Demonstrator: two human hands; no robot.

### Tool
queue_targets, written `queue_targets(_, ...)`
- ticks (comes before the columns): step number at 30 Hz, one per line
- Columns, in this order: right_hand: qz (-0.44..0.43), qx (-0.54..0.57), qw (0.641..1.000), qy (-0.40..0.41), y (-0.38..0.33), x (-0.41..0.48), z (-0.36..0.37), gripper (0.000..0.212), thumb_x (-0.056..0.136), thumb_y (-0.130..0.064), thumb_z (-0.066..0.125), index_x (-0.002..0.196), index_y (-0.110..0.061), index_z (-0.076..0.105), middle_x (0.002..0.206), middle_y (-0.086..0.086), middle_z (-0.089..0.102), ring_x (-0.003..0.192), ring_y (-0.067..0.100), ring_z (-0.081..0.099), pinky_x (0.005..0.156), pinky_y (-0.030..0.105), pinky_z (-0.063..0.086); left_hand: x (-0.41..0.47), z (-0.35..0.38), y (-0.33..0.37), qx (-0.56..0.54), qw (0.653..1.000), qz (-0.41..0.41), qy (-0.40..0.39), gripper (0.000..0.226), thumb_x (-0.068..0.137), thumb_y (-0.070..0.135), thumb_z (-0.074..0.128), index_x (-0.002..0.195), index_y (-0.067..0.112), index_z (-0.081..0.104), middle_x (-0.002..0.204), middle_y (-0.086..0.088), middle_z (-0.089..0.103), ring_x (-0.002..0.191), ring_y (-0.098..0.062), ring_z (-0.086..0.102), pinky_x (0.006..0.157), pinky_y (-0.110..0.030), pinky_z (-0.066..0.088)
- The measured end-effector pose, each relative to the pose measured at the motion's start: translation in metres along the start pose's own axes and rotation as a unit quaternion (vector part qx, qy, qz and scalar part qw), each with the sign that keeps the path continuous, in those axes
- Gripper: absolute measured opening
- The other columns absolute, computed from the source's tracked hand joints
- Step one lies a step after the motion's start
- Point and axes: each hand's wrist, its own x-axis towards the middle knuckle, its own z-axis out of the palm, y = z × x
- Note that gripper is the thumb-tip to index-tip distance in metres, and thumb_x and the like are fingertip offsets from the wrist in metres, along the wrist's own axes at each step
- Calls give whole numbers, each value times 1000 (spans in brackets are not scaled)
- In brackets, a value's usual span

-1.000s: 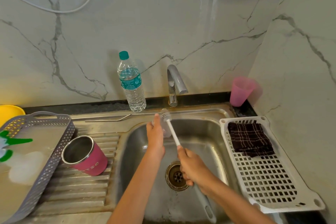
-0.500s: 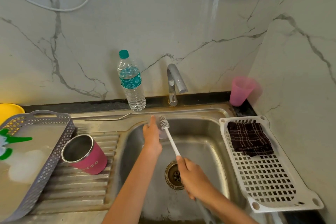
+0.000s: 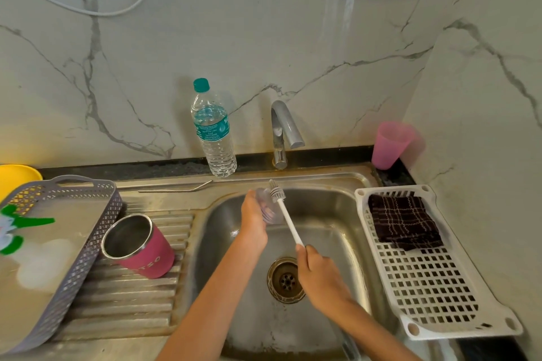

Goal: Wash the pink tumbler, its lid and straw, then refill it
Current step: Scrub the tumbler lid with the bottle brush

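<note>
My left hand [image 3: 254, 215] holds the clear lid [image 3: 269, 208] upright over the back of the sink basin [image 3: 331, 214]. My right hand [image 3: 318, 271] grips the white handle of a bottle brush [image 3: 286, 215], whose bristle head lies against the lid's upper edge. The pink tumbler [image 3: 137, 246] leans open-mouthed on the ribbed drainboard at the left, lid off. A metal straw [image 3: 176, 189] lies on the steel ledge behind the drainboard.
A water bottle [image 3: 213, 132] stands beside the tap [image 3: 283, 132]; no water flows. A pink plastic cup [image 3: 391, 145] sits at the back right. A white rack [image 3: 434, 281] with a dark cloth [image 3: 403, 221] lies on the right. A grey basket [image 3: 73, 246] fills the left.
The brush head has slid up and back along the lid while my right hand drew nearer. My left hand has kept the lid in about the same spot.
</note>
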Motion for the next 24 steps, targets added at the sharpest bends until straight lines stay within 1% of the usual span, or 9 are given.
queue_targets(5, -24, -41, 999, -14, 10, -15, 2, 33, 103, -42, 22, 93, -23, 47, 66, -4, 53, 60, 15, 53, 56, 31, 43, 8, -3, 2, -48, 999, -7, 10, 33, 105, 32, 35, 88, 12, 55, 81, -7, 57, 75, -15, 56, 71, -24, 44)
queue_targets(9, -34, -27, 999, 22, 4, -7, 0, 34, 103, -39, 23, 94, -20, 49, 64, -3, 53, 54, 12, 52, 52, 27, 43, -2, 4, -11, -34, 998, -43, -21, 39, 105, 35, 36, 120, 5, 56, 95, -15, 63, 97, -28, 63, 98, -39, 47)
queue_targets(13, -41, -34, 999, 0, 1, -15, 5, 35, 102, -43, 21, 96, -21, 48, 69, -2, 55, 62, 15, 55, 59, 32, 46, 8, -3, 3, -52, 998, -31, -11, 38, 107, 29, 33, 96, 5, 59, 79, -9, 60, 72, -18, 60, 66, -28, 49)
queue_targets(14, -43, -40, 998, -4, 1, -18, 4, 34, 102, -43, 21, 94, -23, 46, 69, -3, 55, 62, 15, 55, 58, 31, 45, 10, -4, 4, -54, 998, -30, -6, 39, 107, 29, 32, 94, 4, 59, 80, -9, 60, 75, -19, 61, 68, -28, 49)
queue_targets(16, -45, -58, 997, -3, 3, -18, 0, 31, 102, -44, 20, 92, -25, 43, 69, -4, 55, 62, 15, 54, 57, 30, 43, 8, -6, 2, -32, 999, -19, -10, 40, 106, 31, 34, 108, 1, 60, 86, -8, 63, 90, -24, 63, 85, -33, 48)
queue_targets(18, -49, -71, 996, 5, 3, -11, -4, 30, 102, -43, 21, 92, -25, 42, 68, -4, 53, 58, 13, 51, 52, 26, 39, 5, -5, -4, -3, 1000, -17, -25, 42, 105, 34, 37, 120, 3, 60, 86, -8, 65, 87, -23, 62, 95, -35, 45)
queue_targets(21, -53, -73, 996, 4, 0, -7, -8, 30, 102, -43, 21, 91, -25, 42, 66, -4, 52, 54, 9, 47, 47, 23, 33, 6, -7, 1, 1, 1000, -5, -25, 38, 104, 33, 39, 119, 5, 60, 82, -9, 63, 75, -20, 61, 84, -35, 50)
queue_targets(23, -63, -81, 995, -13, 1, -13, -6, 32, 102, -43, 21, 91, -24, 43, 65, -5, 52, 52, 9, 46, 47, 22, 34, 7, -11, 12, -20, 1000, -4, -14, 38, 105, 31, 36, 123, 4, 57, 82, -9, 61, 74, -20, 60, 72, -32, 53)
queue_targets(24, -66, -85, 994, -20, 1, -18, -6, 32, 102, -44, 20, 90, -24, 43, 65, -5, 52, 52, 9, 47, 48, 23, 35, 9, -13, 16, -31, 999, -1, -11, 39, 105, 30, 35, 125, 4, 55, 84, -10, 61, 77, -22, 61, 73, -32, 55)
